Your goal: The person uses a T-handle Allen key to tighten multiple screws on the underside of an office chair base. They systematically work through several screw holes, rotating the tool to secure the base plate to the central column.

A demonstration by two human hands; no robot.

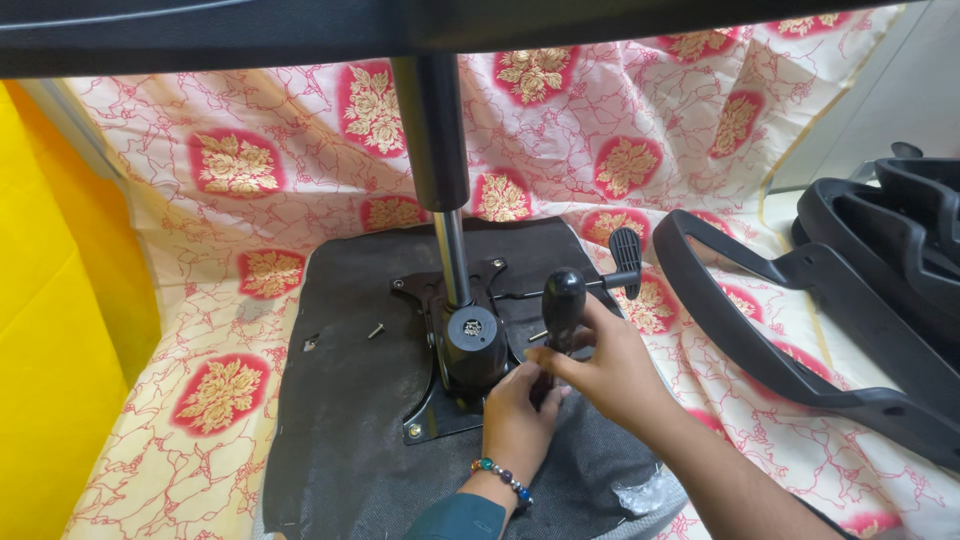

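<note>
An upturned black chair seat (350, 400) lies on a patterned cloth, its metal mechanism plate (425, 425) bolted on the underside. A gas lift cylinder (432, 140) rises from the mechanism's black hub (472, 345). My right hand (615, 375) grips a screwdriver with a black handle (562, 300), held upright at the plate's right edge. My left hand (518, 420), with a beaded bracelet on the wrist, rests against the plate by the screwdriver's tip; its fingers are curled there. A loose screw (376, 331) lies on the seat, left of the plate.
Black plastic armrest frames (800, 340) lie to the right on the pink floral cloth (240, 170). A lever with a black paddle (626, 262) sticks out right of the mechanism. A yellow surface (50, 350) borders the left. A clear plastic bag (645, 492) sits at the seat's front edge.
</note>
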